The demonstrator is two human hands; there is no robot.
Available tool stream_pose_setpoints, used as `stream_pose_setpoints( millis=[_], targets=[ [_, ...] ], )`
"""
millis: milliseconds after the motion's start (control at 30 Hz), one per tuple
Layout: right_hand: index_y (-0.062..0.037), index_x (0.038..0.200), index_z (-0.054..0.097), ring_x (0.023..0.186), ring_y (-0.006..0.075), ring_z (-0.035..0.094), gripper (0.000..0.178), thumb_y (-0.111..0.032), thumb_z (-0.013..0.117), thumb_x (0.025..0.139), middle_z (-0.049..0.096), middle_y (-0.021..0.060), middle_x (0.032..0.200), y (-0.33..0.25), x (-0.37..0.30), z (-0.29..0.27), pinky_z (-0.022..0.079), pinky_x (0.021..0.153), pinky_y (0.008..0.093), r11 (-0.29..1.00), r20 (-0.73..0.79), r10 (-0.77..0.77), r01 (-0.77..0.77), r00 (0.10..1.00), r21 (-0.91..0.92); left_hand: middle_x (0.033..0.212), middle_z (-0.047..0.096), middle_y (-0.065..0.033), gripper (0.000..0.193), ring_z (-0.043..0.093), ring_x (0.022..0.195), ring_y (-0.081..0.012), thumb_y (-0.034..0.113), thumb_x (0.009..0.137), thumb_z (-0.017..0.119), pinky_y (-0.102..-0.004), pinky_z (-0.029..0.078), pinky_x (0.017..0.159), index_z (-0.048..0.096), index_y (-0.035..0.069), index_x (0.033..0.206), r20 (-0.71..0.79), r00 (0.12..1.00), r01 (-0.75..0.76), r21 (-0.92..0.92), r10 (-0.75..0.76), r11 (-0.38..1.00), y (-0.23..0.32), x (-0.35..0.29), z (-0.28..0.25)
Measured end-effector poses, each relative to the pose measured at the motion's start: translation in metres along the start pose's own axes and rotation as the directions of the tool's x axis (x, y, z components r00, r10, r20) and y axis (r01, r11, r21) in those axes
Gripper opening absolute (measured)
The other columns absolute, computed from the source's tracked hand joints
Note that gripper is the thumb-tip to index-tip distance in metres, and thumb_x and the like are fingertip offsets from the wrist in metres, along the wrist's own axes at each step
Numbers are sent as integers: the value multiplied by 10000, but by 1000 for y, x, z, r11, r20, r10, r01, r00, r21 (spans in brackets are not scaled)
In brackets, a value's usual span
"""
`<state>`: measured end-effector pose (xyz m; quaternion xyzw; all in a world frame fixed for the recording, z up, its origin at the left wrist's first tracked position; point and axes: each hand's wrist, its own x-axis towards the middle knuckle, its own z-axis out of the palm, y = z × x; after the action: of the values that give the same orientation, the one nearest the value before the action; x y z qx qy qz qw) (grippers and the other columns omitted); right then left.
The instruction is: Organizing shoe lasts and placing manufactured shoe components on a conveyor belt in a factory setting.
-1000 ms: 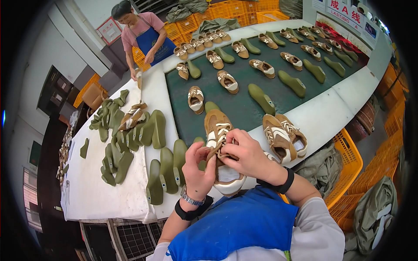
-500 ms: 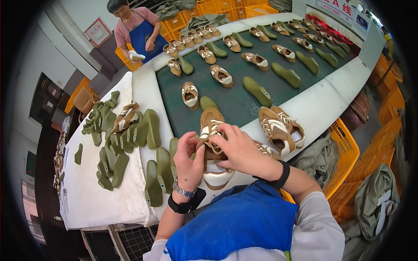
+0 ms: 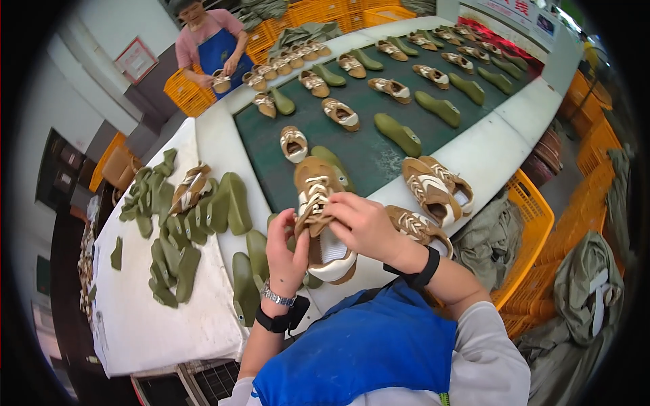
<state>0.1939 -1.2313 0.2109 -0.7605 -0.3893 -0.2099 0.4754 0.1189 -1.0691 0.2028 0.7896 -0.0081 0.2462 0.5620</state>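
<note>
A tan sneaker [image 3: 315, 174] with white stripes and pale laces is in front of me, toe pointing away and its ribbed white insole showing. My left hand [image 3: 287, 252] grips its left side beside the tongue, thumb against the collar. My right hand [image 3: 362, 224] pinches the laces at the top of the lacing; its fingertips partly hide them. Just right of my hands, another tan sneaker [image 3: 414, 224] lies on the white table edge, with a pair of sneakers [image 3: 426, 189] beyond it. Olive shoe lasts [image 3: 245, 287] stand close to my left wrist.
A green conveyor belt [image 3: 379, 159] carries rows of sneakers and lasts. More lasts [image 3: 179, 271] are heaped on a white cloth [image 3: 156, 331] at left. Yellow crates [image 3: 531, 233] with grey-green cloth stand at right. Across the table, a person [image 3: 220, 51] in a blue apron handles a sneaker.
The sneaker in my hands has tilted and shifted slightly, opening its insole to view. My right fingers have moved lower along the laces. The other person has turned the sneaker they hold.
</note>
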Motion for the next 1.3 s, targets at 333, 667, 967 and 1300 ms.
stream_pose_setpoints(
  millis=[333,667,967,1300],
  targets=[
    [-70,859,590,651,233,575,240,-310,582,839,601,91,719,-19,-224,-89,463,603,337,690,785,471,-723,403,-44,1070,497,-197,393,546,876,-390,-18,721,497,-444,470,745,456,22,1110,325,943,-119,521,-68,845,-87,-32,14],
    [-9,1084,537,857,133,579,357,-241,624,827,612,64,976,-114,-382,-90,490,704,277,258,999,5,-965,-44,-44,1014,532,-254,561,568,835,-436,137,713,599,-478,480,729,348,46,1206,594,705,-113,633,-387,765,-120,-31,35],
    [-40,1027,592,749,231,607,318,-135,665,733,627,135,886,12,-221,-126,480,700,344,544,368,835,-715,409,-439,834,626,-211,698,611,757,-367,316,753,639,-440,490,674,312,92,1327,666,643,-146,592,-379,792,-87,-26,9],
    [-81,743,674,720,319,613,197,-260,659,662,630,149,706,71,-142,-92,490,662,403,515,339,769,-211,542,-831,1140,498,-239,714,472,1073,-373,117,661,690,-427,428,875,369,107,1298,59,993,26,748,-105,663,-145,12,-216]
  ],
)
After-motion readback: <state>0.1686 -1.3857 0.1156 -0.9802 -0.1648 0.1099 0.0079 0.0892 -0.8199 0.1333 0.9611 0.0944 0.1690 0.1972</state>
